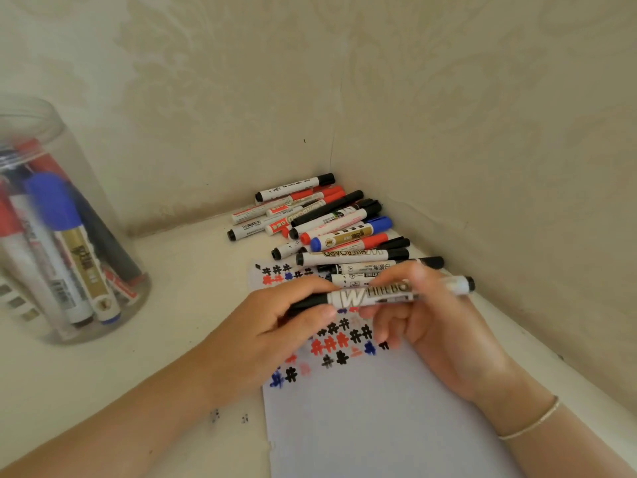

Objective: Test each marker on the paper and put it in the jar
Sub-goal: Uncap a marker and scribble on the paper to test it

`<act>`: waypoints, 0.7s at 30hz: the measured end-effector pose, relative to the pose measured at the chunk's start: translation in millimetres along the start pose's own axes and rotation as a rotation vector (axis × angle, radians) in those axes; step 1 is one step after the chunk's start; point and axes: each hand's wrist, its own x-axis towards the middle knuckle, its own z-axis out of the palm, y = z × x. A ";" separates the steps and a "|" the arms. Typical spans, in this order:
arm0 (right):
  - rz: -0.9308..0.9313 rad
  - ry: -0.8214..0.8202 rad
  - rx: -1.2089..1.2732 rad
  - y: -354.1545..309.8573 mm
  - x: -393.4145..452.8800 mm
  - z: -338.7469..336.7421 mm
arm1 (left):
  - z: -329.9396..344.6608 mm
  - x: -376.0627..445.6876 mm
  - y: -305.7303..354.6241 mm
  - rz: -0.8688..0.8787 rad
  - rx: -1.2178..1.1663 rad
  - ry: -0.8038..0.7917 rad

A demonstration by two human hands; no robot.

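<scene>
I hold a black whiteboard marker (358, 296) level above the white paper (379, 426). My left hand (275, 326) grips its black cap end. My right hand (431, 326) pinches the white barrel near the other end. The paper carries several black, red and blue test marks (341, 343). A clear plastic jar (65, 236) stands at the far left with several red, blue and black markers upright inside. A pile of loose markers (331, 225) lies in the corner beyond my hands.
The cream table top (193, 305) meets patterned walls that form a corner behind the pile. The right wall runs close alongside the paper. A thin bracelet (531, 422) sits on my right wrist. Small ink spots (229, 416) mark the table left of the paper.
</scene>
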 end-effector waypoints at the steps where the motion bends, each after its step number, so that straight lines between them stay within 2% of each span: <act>1: 0.010 0.054 0.098 -0.9 0.5 -0.7 | -0.7 0.1 0.9 -0.024 -0.047 0.037; 3: 0.009 0.251 0.146 0.3 0.5 -2.4 | -2.8 -0.4 0.2 -0.061 -0.080 0.099; 5: -0.024 0.384 -0.086 2.9 -0.1 2.3 | -2.9 -0.6 0.6 -0.090 -0.076 0.109; 7: -0.045 0.424 -0.303 4.6 0.2 10.2 | -0.3 0.3 2.8 -0.113 -0.043 0.113; 14: -0.054 0.336 -0.270 0.1 -2.8 18.6 | 6.4 -0.5 2.3 -0.170 -0.011 0.219; 18: -0.060 0.337 -0.270 -0.1 -3.0 21.0 | 5.8 -2.2 5.0 -0.158 -0.028 0.214; 21: -0.015 0.335 -0.367 1.7 -2.3 18.7 | 2.5 -2.5 7.9 -0.146 -0.048 0.235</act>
